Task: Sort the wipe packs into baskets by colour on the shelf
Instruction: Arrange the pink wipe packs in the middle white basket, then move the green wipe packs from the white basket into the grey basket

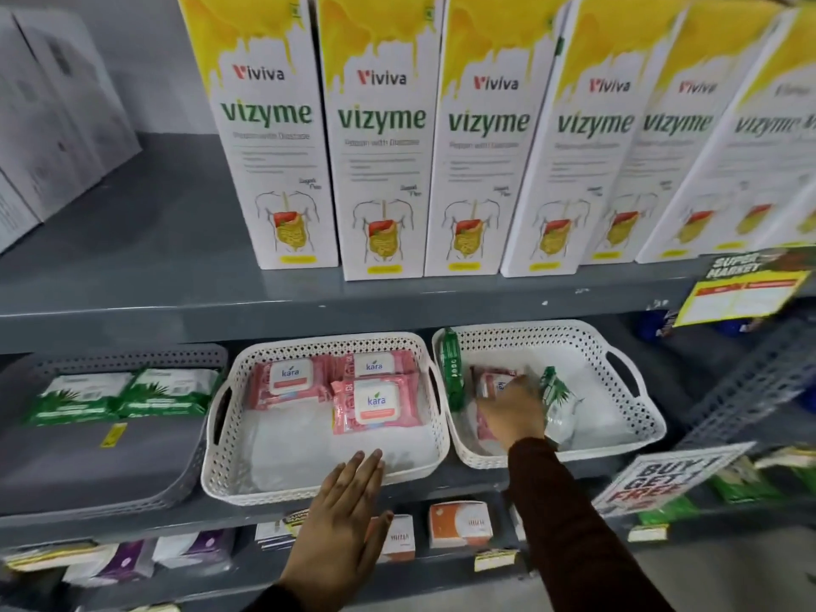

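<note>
On the middle shelf of a grey metal rack, three baskets stand side by side. The grey basket on the left holds two green wipe packs lying flat at its back. The middle white basket holds three pink wipe packs (each with a white flip lid marked "kara") grouped toward its back, one overlapping the others. The right white basket still holds a mix: one green pack stands on edge against its left wall, another green pack lies tilted near the centre, and a pink pack lies between them.

The right hand, in a dark red sleeve, reaches into the right basket with its fingers lying over the pink pack; whether they have closed around it I cannot tell, since the back of the hand hides the grip. The left hand is open and flat, fingers together, its fingertips touching the front rim of the middle basket, and it holds nothing.

On the shelf above stands a row of tall white and yellow boxes marked "vizyme", the ones on the right leaning. Small boxes and price tags sit on the shelf below, and a "buy 1 get 1 free" sign hangs at the lower right.
</note>
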The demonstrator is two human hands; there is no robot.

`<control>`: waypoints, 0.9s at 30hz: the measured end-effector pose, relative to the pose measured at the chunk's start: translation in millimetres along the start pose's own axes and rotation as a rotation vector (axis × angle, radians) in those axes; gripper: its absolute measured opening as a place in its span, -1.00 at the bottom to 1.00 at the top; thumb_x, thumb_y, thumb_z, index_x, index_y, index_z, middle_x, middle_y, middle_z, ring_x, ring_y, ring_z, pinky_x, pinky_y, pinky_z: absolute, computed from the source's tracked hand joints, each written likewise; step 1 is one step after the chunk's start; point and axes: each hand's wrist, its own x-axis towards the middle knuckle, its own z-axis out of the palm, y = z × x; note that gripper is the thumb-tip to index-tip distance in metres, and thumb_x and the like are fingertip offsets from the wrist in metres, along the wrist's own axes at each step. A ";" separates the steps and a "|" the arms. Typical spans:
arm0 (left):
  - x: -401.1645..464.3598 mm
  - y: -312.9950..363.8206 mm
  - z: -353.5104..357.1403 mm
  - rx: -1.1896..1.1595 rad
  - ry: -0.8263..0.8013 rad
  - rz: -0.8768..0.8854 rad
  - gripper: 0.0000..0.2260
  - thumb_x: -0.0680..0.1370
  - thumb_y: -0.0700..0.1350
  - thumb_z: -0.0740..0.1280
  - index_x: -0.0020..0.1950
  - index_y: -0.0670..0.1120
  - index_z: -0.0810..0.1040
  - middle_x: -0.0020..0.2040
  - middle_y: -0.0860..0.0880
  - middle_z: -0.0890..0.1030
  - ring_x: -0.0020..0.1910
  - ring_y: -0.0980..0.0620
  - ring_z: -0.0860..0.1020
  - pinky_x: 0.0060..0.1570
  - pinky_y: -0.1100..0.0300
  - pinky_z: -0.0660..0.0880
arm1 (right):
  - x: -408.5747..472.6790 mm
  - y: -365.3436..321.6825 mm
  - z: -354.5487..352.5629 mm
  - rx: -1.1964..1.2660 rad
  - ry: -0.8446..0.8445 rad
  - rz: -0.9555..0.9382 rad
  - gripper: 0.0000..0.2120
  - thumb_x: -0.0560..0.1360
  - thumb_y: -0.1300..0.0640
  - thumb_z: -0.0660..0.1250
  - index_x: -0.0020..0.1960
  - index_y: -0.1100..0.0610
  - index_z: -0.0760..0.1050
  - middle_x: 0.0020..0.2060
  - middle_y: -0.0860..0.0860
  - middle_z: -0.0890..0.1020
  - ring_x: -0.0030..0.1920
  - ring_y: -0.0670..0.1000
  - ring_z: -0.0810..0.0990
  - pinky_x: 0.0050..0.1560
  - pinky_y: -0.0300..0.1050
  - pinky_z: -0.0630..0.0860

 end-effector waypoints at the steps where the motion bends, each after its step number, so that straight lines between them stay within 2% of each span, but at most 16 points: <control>1: 1.1 1.2 -1.1 0.007 -0.012 -0.001 -0.48 0.65 0.14 0.01 0.55 -0.10 0.19 0.56 -0.01 0.18 0.55 0.04 0.05 0.43 0.05 0.08 | 13.4 7.3 11.1 -0.129 0.003 -0.005 -0.32 0.31 -0.10 0.40 0.30 0.26 0.40 0.00 0.18 0.67 -0.07 0.17 0.68 -0.10 -0.03 0.65; 2: 1.4 1.4 -2.3 0.020 -0.026 0.000 -0.48 0.66 0.15 -0.01 0.55 -0.09 0.18 0.57 0.00 0.16 0.55 0.05 0.04 0.43 0.06 0.08 | 21.3 10.5 18.0 -0.214 -0.005 0.015 -0.25 0.31 -0.19 0.39 0.33 0.27 0.42 0.07 0.18 0.66 0.02 0.20 0.66 -0.01 -0.01 0.63; 3: 1.5 1.3 -3.4 0.037 -0.037 0.004 -0.47 0.66 0.16 -0.03 0.56 -0.08 0.17 0.57 0.01 0.15 0.55 0.05 0.04 0.42 0.07 0.07 | 25.4 11.6 21.1 -0.254 0.000 0.022 -0.28 0.30 -0.25 0.38 0.27 0.24 0.51 0.04 0.17 0.67 0.02 0.20 0.66 0.01 -0.01 0.62; 4: 1.0 0.5 -4.3 0.051 -0.046 0.006 -0.47 0.66 0.17 -0.04 0.56 -0.06 0.15 0.57 0.03 0.14 0.55 0.05 0.05 0.42 0.07 0.07 | 28.2 13.9 21.2 -0.255 0.022 0.013 -0.39 0.27 -0.30 0.38 0.07 0.18 0.63 -0.08 0.13 0.70 -0.07 0.16 0.67 -0.03 -0.02 0.63; 5: -0.6 -0.8 -5.7 0.060 -0.053 0.004 -0.47 0.66 0.18 -0.05 0.56 -0.05 0.15 0.57 0.03 0.13 0.55 0.05 0.05 0.41 0.07 0.08 | 30.7 15.8 21.0 -0.239 0.044 0.015 -0.47 0.22 -0.35 0.37 -0.17 0.11 0.66 -0.20 0.08 0.70 -0.19 0.12 0.67 -0.10 -0.04 0.65; 6: -2.3 -2.7 -7.5 0.063 -0.061 -0.001 -0.47 0.66 0.19 -0.06 0.56 -0.05 0.15 0.57 0.03 0.14 0.55 0.05 0.06 0.41 0.06 0.08 | 35.9 22.7 20.6 -0.215 0.061 0.017 -0.44 0.15 -0.43 0.33 -0.33 0.09 0.62 -0.28 0.03 0.69 -0.27 0.09 0.65 -0.18 -0.06 0.64; 7: -4.3 -4.9 -9.3 0.065 -0.063 -0.005 -0.47 0.66 0.18 -0.07 0.56 -0.06 0.16 0.56 0.03 0.16 0.54 0.04 0.07 0.41 0.06 0.09 | 44.0 31.8 23.0 -0.208 0.079 0.034 -0.37 0.07 -0.50 0.27 -0.37 0.09 0.61 -0.31 0.01 0.68 -0.31 0.07 0.64 -0.22 -0.08 0.62; 9: -10.5 -12.3 -13.8 0.066 -0.057 -0.019 -0.47 0.66 0.16 -0.06 0.55 -0.08 0.20 0.55 0.01 0.21 0.54 0.03 0.11 0.41 0.04 0.12 | 36.4 37.9 14.1 -0.153 0.172 -0.037 -0.29 0.05 -0.51 0.27 -0.25 0.12 0.61 -0.31 0.05 0.66 -0.26 0.10 0.61 -0.20 -0.06 0.57; 12: -20.6 -24.7 -20.6 0.039 -0.041 -0.043 -0.49 0.66 0.13 -0.03 0.54 -0.09 0.23 0.55 0.01 0.23 0.54 0.03 0.12 0.41 0.02 0.14 | -0.7 22.9 -7.2 0.171 0.400 -0.242 -0.43 0.22 -0.14 0.52 0.05 0.22 0.54 -0.09 0.18 0.63 -0.03 0.21 0.58 -0.04 0.06 0.56; 14: -26.7 -32.8 -24.9 0.044 -0.011 -0.069 -0.50 0.66 0.12 -0.02 0.54 -0.08 0.22 0.55 0.02 0.22 0.53 0.04 0.12 0.43 0.04 0.12 | -27.5 3.0 -10.8 0.312 0.431 -0.366 -0.39 0.26 -0.02 0.58 0.21 0.19 0.50 0.04 0.15 0.59 0.08 0.17 0.55 0.06 0.04 0.55; 16: -33.1 -40.3 -29.3 0.044 0.011 -0.093 -0.52 0.66 0.10 0.01 0.54 -0.07 0.22 0.55 0.03 0.21 0.53 0.05 0.12 0.45 0.07 0.09 | -50.1 -23.7 -1.3 0.284 0.336 -0.534 -0.35 0.27 0.06 0.61 0.29 0.15 0.48 0.08 0.12 0.56 0.09 0.10 0.52 0.07 -0.03 0.51; 19: -45.1 -54.3 -34.9 0.028 0.024 -0.121 -0.53 0.65 0.05 0.08 0.54 -0.07 0.23 0.55 0.03 0.21 0.54 0.05 0.11 0.47 0.06 0.07 | -78.2 -69.9 30.9 0.213 0.052 -0.826 -0.33 0.20 0.13 0.64 0.26 0.00 0.49 0.06 0.04 0.56 0.06 0.03 0.50 0.09 -0.09 0.49; 21: -50.6 -60.9 -36.9 0.023 0.030 -0.130 -0.53 0.65 0.05 0.09 0.53 -0.07 0.24 0.54 0.02 0.23 0.53 0.04 0.12 0.47 0.05 0.08 | -89.8 -94.1 56.4 0.058 -0.124 -0.945 -0.33 0.19 0.11 0.62 0.27 0.01 0.49 0.08 0.00 0.55 0.10 0.00 0.46 0.16 -0.24 0.35; 22: -54.7 -64.8 -38.8 0.018 0.037 -0.142 -0.53 0.65 0.06 0.09 0.53 -0.08 0.25 0.54 0.03 0.24 0.53 0.05 0.12 0.48 0.06 0.08 | -95.2 -105.6 71.2 -0.027 -0.186 -0.990 -0.33 0.22 0.10 0.59 0.30 0.02 0.47 0.14 0.02 0.54 0.16 0.04 0.45 0.18 -0.21 0.31; 25: -64.3 -74.2 -47.7 0.009 0.055 -0.184 -0.54 0.65 0.07 0.11 0.52 -0.06 0.27 0.53 0.05 0.25 0.52 0.07 0.14 0.48 0.10 0.07 | -99.3 -128.4 110.0 -0.221 -0.256 -1.083 -0.29 0.30 0.09 0.54 0.40 0.03 0.37 0.31 0.09 0.49 0.37 0.16 0.38 0.39 0.06 0.26; 27: -71.3 -80.1 -51.7 0.023 0.062 -0.193 -0.54 0.65 0.07 0.12 0.52 -0.06 0.27 0.53 0.05 0.25 0.51 0.06 0.18 0.47 0.10 0.09 | -95.7 -135.3 128.7 -0.324 -0.267 -1.118 -0.25 0.28 0.08 0.57 0.41 -0.03 0.36 0.33 0.07 0.50 0.39 0.16 0.37 0.40 0.13 0.26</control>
